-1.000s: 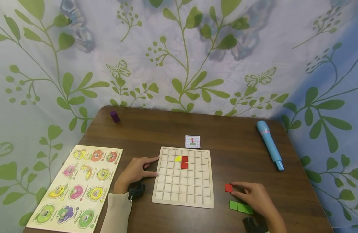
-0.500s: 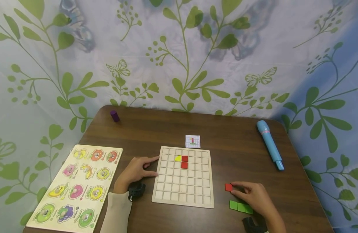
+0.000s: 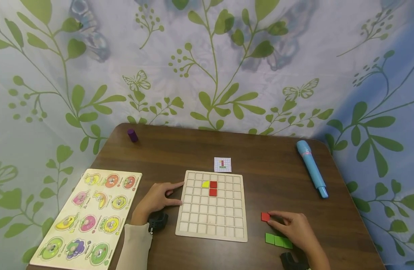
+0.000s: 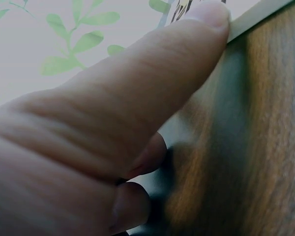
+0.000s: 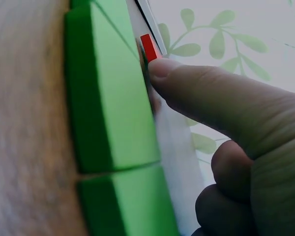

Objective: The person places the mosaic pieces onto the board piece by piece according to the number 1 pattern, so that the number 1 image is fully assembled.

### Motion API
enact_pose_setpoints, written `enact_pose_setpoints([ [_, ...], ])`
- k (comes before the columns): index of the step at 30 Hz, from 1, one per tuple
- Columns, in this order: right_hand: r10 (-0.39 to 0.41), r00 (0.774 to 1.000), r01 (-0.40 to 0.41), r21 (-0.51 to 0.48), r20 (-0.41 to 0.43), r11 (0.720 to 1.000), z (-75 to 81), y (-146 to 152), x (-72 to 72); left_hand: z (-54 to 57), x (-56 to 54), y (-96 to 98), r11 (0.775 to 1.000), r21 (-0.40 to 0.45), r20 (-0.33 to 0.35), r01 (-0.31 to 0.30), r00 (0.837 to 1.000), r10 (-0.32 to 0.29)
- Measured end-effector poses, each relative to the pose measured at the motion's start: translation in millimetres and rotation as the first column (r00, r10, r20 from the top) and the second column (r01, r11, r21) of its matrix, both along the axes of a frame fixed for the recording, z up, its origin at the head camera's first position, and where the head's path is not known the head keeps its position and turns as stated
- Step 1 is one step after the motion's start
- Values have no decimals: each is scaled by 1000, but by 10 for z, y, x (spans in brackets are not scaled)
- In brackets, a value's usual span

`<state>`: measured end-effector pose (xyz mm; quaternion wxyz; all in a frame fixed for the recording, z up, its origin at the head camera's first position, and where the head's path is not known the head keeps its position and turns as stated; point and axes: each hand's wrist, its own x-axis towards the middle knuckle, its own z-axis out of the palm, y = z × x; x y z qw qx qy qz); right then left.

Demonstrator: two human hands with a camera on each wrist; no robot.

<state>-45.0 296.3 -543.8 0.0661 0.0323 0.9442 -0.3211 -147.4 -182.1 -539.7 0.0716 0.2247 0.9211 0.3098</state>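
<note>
My left hand (image 3: pixel 157 197) touches the left edge of the pale wooden grid board (image 3: pixel 211 236), with forefinger and thumb stretched out and apart. In the left wrist view the thumb (image 4: pixel 137 83) reaches the board's rim. On the board lie a yellow quarter-round tile (image 3: pixel 205 184) and two red square tiles (image 3: pixel 213 192), one below the other. Right of the board, my right hand (image 3: pixel 294 227) pinches another red square tile (image 3: pixel 265 216) between thumb and forefinger, low over or on the table. Close in front of that hand lies a row of green square tiles (image 3: pixel 270 238), partly hidden by it.
A small pattern card (image 3: pixel 222 164) lies behind the board. On the left is a fruit puzzle board (image 3: pixel 95 202). A purple cylinder (image 3: pixel 132 135) stands at the back left, and a blue microphone-shaped object (image 3: pixel 311 167) lies at the right. A patterned cloth hangs behind the table.
The right hand and its red tile have shifted only very slightly to the right. My left hand and the board have stayed in place.
</note>
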Motion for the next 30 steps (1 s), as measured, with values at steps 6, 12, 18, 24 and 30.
enact_pose_setpoints([
  [6,-3,999,3,11,-35,1000,-12,-5,17,-5,10,-11,1000,9,2,-3,1000,3],
  [12,-17,999,18,19,-51,1000,-4,-18,25,-18,5,-23,1000,14,-2,2,1000,-2],
  [18,-34,998,35,17,-58,999,25,-22,29,-34,-8,-26,1000,2,-6,4,1000,-4],
  [24,-29,994,29,0,-105,1000,76,-28,50,-19,-7,-18,1000,8,-8,6,1000,-6],
  [30,-6,977,4,-6,-215,1000,140,-60,63,-11,8,-15,1000,18,3,5,1000,-5],
])
